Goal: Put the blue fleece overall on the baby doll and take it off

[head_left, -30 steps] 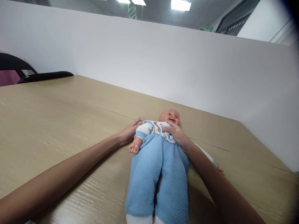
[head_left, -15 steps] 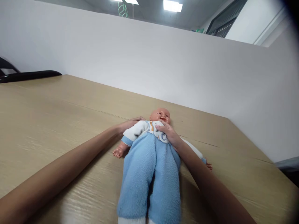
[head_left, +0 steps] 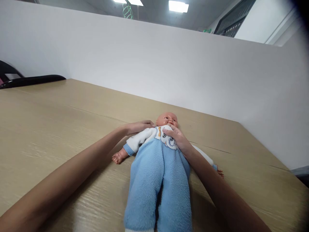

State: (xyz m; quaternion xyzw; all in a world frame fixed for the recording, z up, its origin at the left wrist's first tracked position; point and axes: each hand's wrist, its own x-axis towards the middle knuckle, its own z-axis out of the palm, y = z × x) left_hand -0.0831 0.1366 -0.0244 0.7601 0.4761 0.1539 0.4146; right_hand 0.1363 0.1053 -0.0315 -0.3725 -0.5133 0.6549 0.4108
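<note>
A bald baby doll (head_left: 166, 120) lies on its back on the wooden table, head pointing away from me. It wears a fluffy one-piece suit (head_left: 149, 180) with blue legs, white sleeves and a cartoon face on the chest. My left hand (head_left: 140, 127) curls over the doll's shoulder on the left, its fingertips partly hidden by the collar. On the other side my right hand (head_left: 179, 138) grips the upper chest, thumb across the cartoon patch and fingers up near the chin. The doll's arms stretch outward, one small plastic hand (head_left: 117, 158) resting at the left.
The wooden table (head_left: 60, 129) spreads out around the doll, with thin seams across it. A pale partition wall (head_left: 145, 61) rises along its far edge. At the far left stands a black chair (head_left: 36, 80), close to the table's edge.
My left hand has shifted slightly toward the doll's neck. The doll's arm on the left now reaches farther outward. The view has moved a little, and the doll appears slightly more to the right.
</note>
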